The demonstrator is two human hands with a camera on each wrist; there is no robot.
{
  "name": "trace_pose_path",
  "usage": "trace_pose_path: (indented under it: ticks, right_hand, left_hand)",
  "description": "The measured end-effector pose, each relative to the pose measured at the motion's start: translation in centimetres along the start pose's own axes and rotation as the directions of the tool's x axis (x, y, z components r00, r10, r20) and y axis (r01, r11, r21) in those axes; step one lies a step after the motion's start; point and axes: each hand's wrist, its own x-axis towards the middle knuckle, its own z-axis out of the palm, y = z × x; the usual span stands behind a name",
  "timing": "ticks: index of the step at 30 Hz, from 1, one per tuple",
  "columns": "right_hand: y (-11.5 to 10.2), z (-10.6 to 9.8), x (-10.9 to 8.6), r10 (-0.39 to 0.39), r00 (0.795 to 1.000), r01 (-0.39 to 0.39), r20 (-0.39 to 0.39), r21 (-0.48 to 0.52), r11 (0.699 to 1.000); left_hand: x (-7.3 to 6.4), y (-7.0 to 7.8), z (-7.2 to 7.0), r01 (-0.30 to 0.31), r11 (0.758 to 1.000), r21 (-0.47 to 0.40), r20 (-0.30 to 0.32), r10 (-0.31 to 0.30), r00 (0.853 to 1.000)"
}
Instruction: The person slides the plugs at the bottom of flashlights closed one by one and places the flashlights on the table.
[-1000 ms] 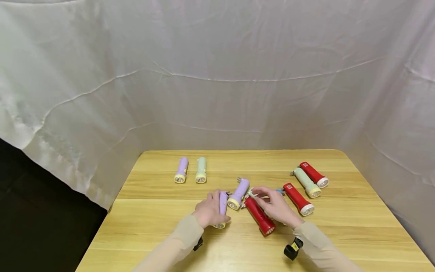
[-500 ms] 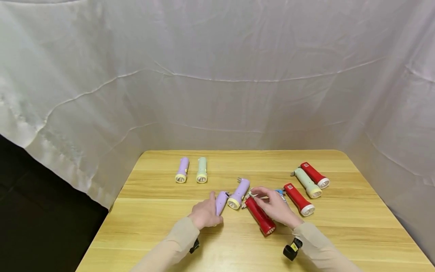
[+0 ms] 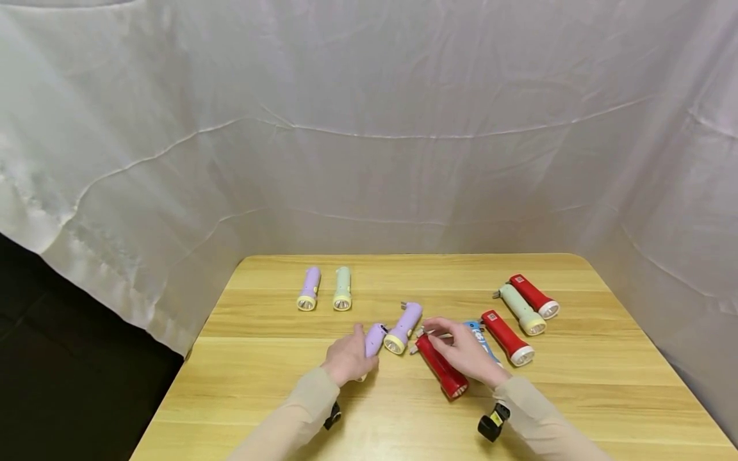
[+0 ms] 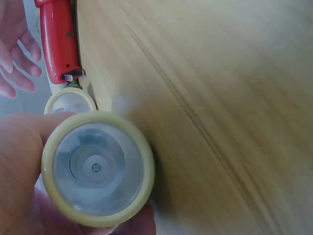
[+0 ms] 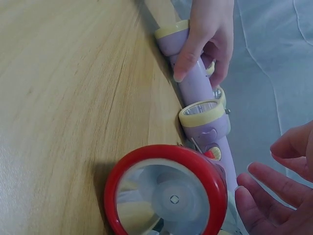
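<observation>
My left hand (image 3: 348,355) grips a purple flashlight (image 3: 375,338) low over the table; in the left wrist view its cream-rimmed lens (image 4: 98,169) faces the camera. Just right of it lies a second purple flashlight (image 3: 405,326) with metal prongs out. My right hand (image 3: 467,351) hovers beside a red flashlight (image 3: 439,366), whose prongs also stick out. In the right wrist view the right fingers (image 5: 274,188) are spread apart and hold nothing. Part of a blue patterned flashlight (image 3: 482,339) shows behind the right hand. Something pale green near the red one is mostly hidden.
On the wooden table (image 3: 259,397), a purple flashlight (image 3: 309,285) and a green flashlight (image 3: 342,286) lie at the back left. To the right are a red flashlight (image 3: 506,336), a green one (image 3: 521,308) and another red one (image 3: 532,294). Grey curtains (image 3: 403,186) surround the table.
My left hand has shifted slightly left and turned the purple flashlight, so its top end points more to the right. The right hand has moved a little, uncovering more of the blue flashlight.
</observation>
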Motion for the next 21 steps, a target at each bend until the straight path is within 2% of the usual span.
trace_pose_path:
  ticks: [15,18,21]
  right_hand:
    - [0.5,-0.2,0.1,0.013,1.0,-0.013,0.008,0.005,1.0]
    - [0.5,-0.2,0.1,0.015,1.0,-0.015,0.009,0.01,1.0]
    - [0.4,-0.2,0.2,0.016,1.0,-0.016,0.008,0.016,1.0]
  left_hand:
    - [0.0,-1.2,-1.1,-0.041,0.981,-0.192,-0.075,0.027,0.997]
    - [0.2,-1.1,-1.3,-0.064,0.966,-0.249,-0.086,0.044,0.995]
    - [0.3,-1.0,-1.5,-0.085,0.939,-0.333,-0.076,0.063,0.995]
